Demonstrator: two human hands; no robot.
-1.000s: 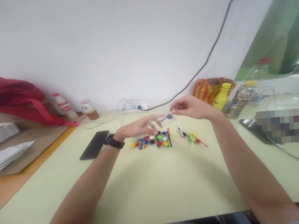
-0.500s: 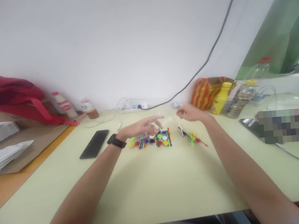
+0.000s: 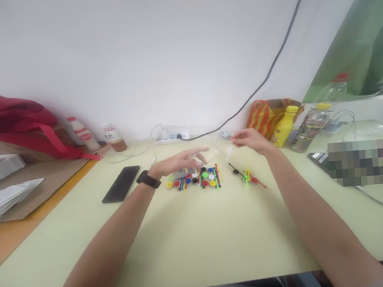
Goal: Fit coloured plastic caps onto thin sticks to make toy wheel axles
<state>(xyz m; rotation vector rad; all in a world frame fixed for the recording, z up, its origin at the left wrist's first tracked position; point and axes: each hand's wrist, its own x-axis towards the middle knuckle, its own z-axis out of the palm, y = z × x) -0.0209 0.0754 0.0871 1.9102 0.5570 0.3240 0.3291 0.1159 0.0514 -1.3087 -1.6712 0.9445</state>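
Observation:
My right hand (image 3: 250,139) is pinched on a slim white arrow (image 3: 229,152), which hangs down from the fingertips above the table. Just below it lie a black spinner (image 3: 236,172), a green arrow piece (image 3: 246,177) and a red spinner (image 3: 254,181), the green and red ones close together. My left hand (image 3: 178,162), wearing a black watch, reaches over clear plastic with its fingers apart. Several coloured round bases (image 3: 205,175) and thin coloured arrows (image 3: 217,176) lie grouped beneath and in front of it; the hand partly hides them.
A black phone (image 3: 121,184) lies left of my left wrist. Behind stand a power strip (image 3: 171,136), a striped bag (image 3: 258,116), a yellow bottle (image 3: 285,126) and a clear bottle (image 3: 309,127). Papers and cardboard (image 3: 42,190) occupy the left side.
My right hand has risen slightly and moved right, lifting the white arrow away from the black spinner. My left hand has stayed almost in place.

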